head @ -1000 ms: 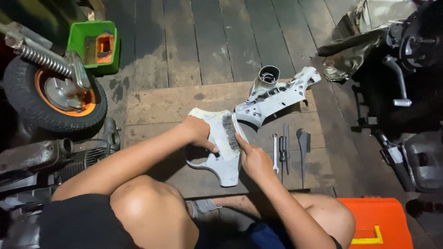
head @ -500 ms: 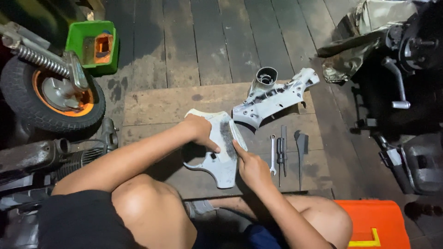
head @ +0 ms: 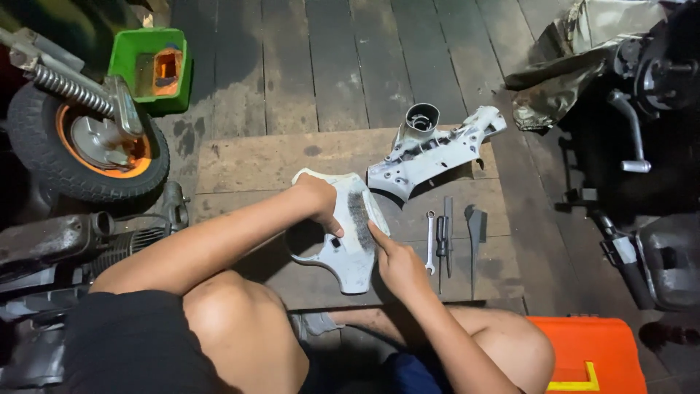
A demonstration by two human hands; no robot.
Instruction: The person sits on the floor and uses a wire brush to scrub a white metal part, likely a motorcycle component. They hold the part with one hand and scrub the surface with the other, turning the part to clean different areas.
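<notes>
I sit on a wooden floor with a curved white plastic cover (head: 348, 252) in front of me on a sheet of cardboard (head: 248, 160). My left hand (head: 319, 201) grips the cover's upper left edge. My right hand (head: 394, 259) rests against its right side, the index finger pointing up along the edge next to a dark dirty patch. A larger white plastic body part (head: 434, 149) lies just beyond, to the upper right.
A wrench (head: 429, 241), a screwdriver (head: 442, 241) and a dark tool (head: 475, 233) lie right of my right hand. A small wheel with an orange hub (head: 87, 146) and a green box (head: 149, 69) are at left. An orange toolbox (head: 590, 354) is at lower right, a dark scooter frame (head: 642, 146) at right.
The view has shifted slightly. My right hand has slid a little down along the cover's right edge; my left hand keeps its hold on the cover.
</notes>
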